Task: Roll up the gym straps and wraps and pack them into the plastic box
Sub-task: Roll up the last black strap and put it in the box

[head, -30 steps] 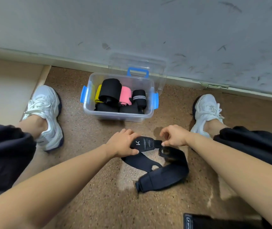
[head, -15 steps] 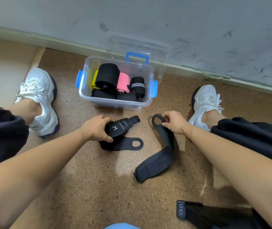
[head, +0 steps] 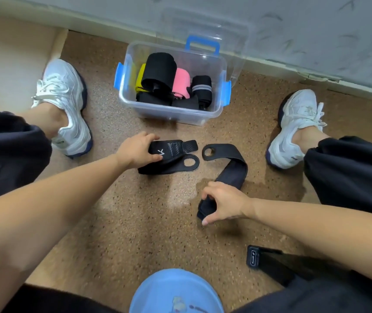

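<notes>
Left shoe and right shoe bound the floor; bare room lies between. Left hand grips a folded black wrap. Open plastic box stands beyond, at the wall, holding rolled black, yellow and pink wraps. Right hand pinches the near end of a second black strap

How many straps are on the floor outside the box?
3: folded strap in left hand, long strap in right hand, third strap by right leg, partly hidden.
</notes>
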`<state>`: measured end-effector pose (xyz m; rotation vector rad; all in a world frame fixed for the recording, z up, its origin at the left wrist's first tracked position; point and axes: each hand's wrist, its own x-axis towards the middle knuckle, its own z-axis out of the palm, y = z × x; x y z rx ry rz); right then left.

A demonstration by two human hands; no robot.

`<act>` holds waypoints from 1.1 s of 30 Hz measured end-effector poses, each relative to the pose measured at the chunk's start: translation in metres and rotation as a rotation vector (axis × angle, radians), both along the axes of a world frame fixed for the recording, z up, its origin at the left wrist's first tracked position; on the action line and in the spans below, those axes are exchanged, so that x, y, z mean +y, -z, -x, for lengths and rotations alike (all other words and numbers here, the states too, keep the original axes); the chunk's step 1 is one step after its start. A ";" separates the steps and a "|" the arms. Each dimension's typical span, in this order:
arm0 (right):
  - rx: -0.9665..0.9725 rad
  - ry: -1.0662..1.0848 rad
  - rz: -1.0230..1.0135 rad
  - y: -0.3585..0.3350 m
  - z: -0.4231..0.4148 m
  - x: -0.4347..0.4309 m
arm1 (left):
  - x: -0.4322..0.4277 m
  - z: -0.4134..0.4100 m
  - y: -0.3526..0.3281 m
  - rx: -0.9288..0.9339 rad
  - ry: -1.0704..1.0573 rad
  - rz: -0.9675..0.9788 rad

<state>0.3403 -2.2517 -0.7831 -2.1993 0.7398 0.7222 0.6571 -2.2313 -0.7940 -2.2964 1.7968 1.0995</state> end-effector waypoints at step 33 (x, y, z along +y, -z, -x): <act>-0.509 0.532 -0.110 -0.242 -0.026 -0.112 | -0.038 0.016 -0.206 0.694 -0.135 0.121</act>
